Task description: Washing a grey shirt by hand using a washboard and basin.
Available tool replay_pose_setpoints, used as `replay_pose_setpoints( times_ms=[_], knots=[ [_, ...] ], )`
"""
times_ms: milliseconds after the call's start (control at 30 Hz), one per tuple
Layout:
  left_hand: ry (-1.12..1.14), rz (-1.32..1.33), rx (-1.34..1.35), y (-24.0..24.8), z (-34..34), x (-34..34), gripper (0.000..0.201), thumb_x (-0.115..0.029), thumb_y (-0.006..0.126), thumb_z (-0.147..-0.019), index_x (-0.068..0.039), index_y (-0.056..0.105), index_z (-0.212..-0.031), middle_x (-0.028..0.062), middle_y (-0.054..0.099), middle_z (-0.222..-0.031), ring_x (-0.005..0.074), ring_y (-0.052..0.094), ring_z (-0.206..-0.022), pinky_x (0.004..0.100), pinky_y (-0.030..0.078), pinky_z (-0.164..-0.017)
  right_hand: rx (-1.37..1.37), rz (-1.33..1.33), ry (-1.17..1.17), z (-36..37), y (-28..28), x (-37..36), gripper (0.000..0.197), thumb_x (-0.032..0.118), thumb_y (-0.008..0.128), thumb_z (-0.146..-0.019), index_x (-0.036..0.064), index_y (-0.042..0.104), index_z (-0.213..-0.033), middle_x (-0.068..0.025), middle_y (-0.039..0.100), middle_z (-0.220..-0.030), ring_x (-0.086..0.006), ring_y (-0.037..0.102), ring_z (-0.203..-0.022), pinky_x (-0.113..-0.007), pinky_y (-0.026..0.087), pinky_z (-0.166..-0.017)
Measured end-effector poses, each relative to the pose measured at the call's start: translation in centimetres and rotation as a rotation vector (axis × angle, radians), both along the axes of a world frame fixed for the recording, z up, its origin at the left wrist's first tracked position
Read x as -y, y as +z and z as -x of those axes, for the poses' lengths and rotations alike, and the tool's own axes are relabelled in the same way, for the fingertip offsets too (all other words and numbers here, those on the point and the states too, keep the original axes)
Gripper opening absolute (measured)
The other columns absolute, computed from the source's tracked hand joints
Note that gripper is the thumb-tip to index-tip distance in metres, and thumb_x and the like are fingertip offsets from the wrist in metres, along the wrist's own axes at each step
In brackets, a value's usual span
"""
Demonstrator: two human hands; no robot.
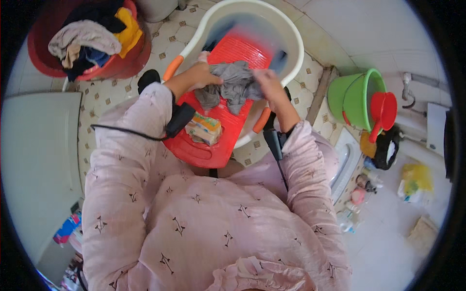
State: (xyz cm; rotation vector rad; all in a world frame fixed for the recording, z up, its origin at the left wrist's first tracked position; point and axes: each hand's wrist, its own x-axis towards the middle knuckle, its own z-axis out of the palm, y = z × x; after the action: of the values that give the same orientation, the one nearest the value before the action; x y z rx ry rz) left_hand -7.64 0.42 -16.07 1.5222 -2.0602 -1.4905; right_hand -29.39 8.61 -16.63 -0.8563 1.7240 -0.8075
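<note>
A wet, crumpled grey cloth (235, 83) lies across the ridges of a red washboard (241, 47). My left hand (201, 73) grips the cloth's left side, thumb toward the middle. At its right side my right hand (268, 83) is closed on the fabric, slightly smeared by motion. The washboard leans with its far end in a white basin (297, 36) of cloudy water and its near end close to my lap. A wrapped bar of soap (204, 129) rests on the washboard's smooth near part. Dark fabric shows in the water.
A red tub (139, 60) heaped with clothes stands at the far left. To the right are a green bucket (350, 99) with a red dipper (383, 112) at its rim and a white squat toilet (345, 157). Black straps with cables sit on both my wrists.
</note>
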Motion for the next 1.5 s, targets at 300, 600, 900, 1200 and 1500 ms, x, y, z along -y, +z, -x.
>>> replay_pose_setpoints(
  times_ms=[300, 600, 900, 1200, 1500],
  knots=[
    [-0.584, 0.422, 0.045, 0.0, -0.8, -2.9, 0.067, -0.044, 0.058, -0.074, 0.000, 0.039, -0.122, 0.0279, 0.038, -0.122, 0.0415, 0.034, -0.115, 0.0448, 0.030, -0.095, -0.725, 0.102, 0.578, -5.1, -0.4, -1.1, 0.093, 0.052, 0.070, -0.055, 0.0108, 0.033, -0.129, -0.0163, 0.037, -0.128, -0.0396, 0.039, -0.113, -0.048, 0.033, -0.089],
    [-1.091, 0.543, 0.071, -3.8, 1.5, 2.3, 0.044, -0.038, 0.061, -0.069, -0.012, 0.054, -0.104, 0.0165, 0.050, -0.112, 0.0341, 0.049, -0.101, 0.0429, 0.042, -0.081, -0.884, 0.397, 0.372, -5.6, -4.7, -0.4, 0.040, 0.036, 0.066, -0.056, 0.0111, 0.059, -0.087, -0.0081, 0.053, -0.093, -0.0307, 0.050, -0.087, -0.040, 0.044, -0.072],
    [-1.054, 0.592, 0.088, -7.6, 5.3, 7.5, 0.036, -0.037, 0.056, -0.072, -0.015, 0.055, -0.100, 0.0117, 0.059, -0.097, 0.0305, 0.059, -0.081, 0.0408, 0.048, -0.066, -0.688, 0.169, 0.242, -4.1, -9.5, 2.5, 0.042, 0.033, 0.065, -0.061, 0.0057, 0.057, -0.092, -0.0124, 0.056, -0.085, -0.0302, 0.051, -0.082, -0.040, 0.044, -0.071],
    [-0.460, 0.520, 0.191, -9.6, 10.7, 9.8, 0.035, -0.038, 0.042, -0.082, -0.006, 0.054, -0.089, 0.0165, 0.058, -0.089, 0.0329, 0.057, -0.080, 0.0429, 0.044, -0.070, -0.886, 0.129, 0.013, -0.4, -9.8, 7.4, 0.040, 0.030, 0.055, -0.072, 0.0015, 0.053, -0.100, -0.0180, 0.057, -0.088, -0.0331, 0.056, -0.083, -0.043, 0.046, -0.073],
    [-0.789, 0.449, -0.144, -0.7, 0.8, 1.4, 0.025, -0.021, 0.051, -0.075, -0.003, 0.055, -0.091, 0.0178, 0.051, -0.094, 0.0360, 0.045, -0.096, 0.0445, 0.036, -0.083, -0.458, 0.089, 0.474, -4.4, 0.7, -0.1, 0.093, 0.051, 0.070, -0.055, 0.0070, 0.033, -0.128, -0.0198, 0.038, -0.127, -0.0433, 0.043, -0.107, -0.050, 0.035, -0.090]
  ],
)
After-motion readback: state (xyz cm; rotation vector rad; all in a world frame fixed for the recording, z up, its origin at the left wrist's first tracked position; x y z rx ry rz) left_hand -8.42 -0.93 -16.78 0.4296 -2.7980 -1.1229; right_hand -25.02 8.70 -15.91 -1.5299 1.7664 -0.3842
